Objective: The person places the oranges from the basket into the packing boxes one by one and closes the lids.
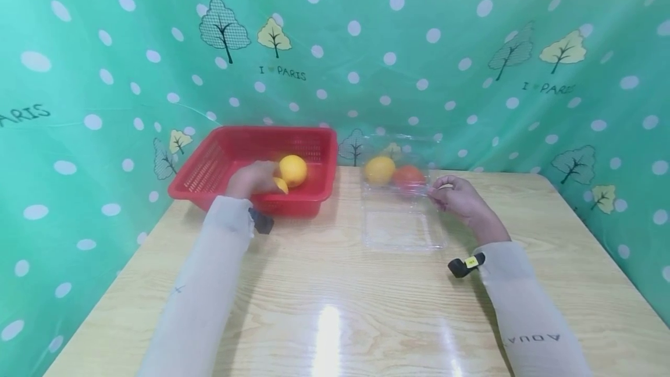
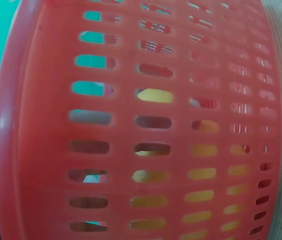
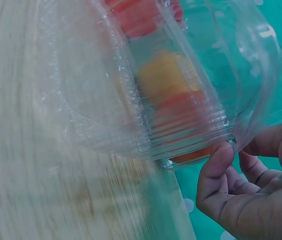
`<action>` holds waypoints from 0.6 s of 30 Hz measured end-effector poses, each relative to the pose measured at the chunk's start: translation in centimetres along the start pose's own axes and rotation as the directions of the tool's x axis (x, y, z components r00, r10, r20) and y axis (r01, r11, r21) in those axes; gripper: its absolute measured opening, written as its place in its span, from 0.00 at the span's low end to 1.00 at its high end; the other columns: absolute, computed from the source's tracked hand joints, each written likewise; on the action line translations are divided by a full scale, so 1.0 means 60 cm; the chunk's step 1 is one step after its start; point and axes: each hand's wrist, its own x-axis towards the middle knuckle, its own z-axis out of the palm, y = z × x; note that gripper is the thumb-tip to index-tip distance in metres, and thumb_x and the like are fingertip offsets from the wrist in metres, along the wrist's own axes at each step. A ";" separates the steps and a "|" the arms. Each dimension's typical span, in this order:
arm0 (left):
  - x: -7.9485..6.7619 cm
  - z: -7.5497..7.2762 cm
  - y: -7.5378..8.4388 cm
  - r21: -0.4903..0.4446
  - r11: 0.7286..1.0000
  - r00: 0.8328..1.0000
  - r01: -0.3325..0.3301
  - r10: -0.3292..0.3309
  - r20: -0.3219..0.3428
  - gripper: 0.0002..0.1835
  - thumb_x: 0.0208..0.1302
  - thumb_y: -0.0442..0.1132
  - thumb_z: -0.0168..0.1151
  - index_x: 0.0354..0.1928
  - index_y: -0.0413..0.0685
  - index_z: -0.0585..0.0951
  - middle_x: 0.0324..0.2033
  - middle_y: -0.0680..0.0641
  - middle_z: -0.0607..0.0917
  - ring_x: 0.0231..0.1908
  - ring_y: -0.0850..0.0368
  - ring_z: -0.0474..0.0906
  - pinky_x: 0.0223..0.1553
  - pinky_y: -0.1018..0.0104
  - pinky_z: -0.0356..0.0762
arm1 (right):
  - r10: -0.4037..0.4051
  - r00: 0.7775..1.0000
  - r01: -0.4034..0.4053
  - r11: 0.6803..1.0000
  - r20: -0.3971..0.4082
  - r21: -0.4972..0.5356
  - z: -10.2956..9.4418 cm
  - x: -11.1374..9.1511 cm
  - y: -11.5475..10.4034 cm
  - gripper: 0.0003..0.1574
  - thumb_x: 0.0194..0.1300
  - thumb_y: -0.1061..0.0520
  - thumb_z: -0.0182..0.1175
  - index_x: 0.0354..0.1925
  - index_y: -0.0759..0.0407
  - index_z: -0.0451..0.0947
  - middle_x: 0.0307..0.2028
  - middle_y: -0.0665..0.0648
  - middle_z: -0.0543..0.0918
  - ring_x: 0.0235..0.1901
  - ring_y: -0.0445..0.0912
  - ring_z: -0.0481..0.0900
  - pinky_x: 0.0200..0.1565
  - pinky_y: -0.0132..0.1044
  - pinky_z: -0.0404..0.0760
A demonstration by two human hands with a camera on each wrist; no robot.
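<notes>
Right grip pinches clear clamshell
Yellow fruit beside left grip, in red basket; that grip's hold cannot be told.

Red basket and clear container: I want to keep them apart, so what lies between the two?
Only a bare strip of wooden table lies between the red basket and the clear container, as the head view shows.

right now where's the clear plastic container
In the head view, the clear plastic container sits right of centre on the table, to the right of the red basket, its right side pinched by the right hand.
</notes>
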 end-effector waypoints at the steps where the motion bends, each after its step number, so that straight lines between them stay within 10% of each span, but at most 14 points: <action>1: 0.002 0.000 -0.001 0.011 1.000 1.000 -0.011 0.011 -0.003 0.25 0.52 0.42 0.80 0.51 0.52 0.79 0.44 0.46 0.83 0.47 0.45 0.77 0.48 0.54 0.77 | 0.001 1.000 -0.001 1.000 -0.002 -0.006 0.000 0.000 0.000 0.13 0.76 0.59 0.56 0.50 0.66 0.66 0.39 0.53 0.75 0.36 0.41 0.74 0.38 0.32 0.78; 9: 0.015 0.005 -0.010 0.043 0.994 0.992 -0.105 0.107 -0.060 0.25 0.54 0.41 0.78 0.53 0.47 0.79 0.43 0.43 0.83 0.45 0.44 0.77 0.48 0.52 0.76 | 0.009 1.000 -0.009 1.000 -0.012 0.013 -0.001 -0.003 -0.001 0.12 0.76 0.60 0.56 0.50 0.65 0.65 0.39 0.52 0.77 0.37 0.42 0.75 0.38 0.32 0.78; 18: 0.016 0.010 -0.007 0.143 0.978 0.947 -0.153 0.187 -0.263 0.29 0.48 0.53 0.80 0.49 0.53 0.79 0.40 0.47 0.82 0.42 0.45 0.76 0.46 0.49 0.77 | 0.008 1.000 -0.008 1.000 0.001 0.023 0.001 -0.001 -0.003 0.12 0.76 0.60 0.56 0.51 0.65 0.66 0.37 0.51 0.77 0.36 0.41 0.75 0.37 0.31 0.77</action>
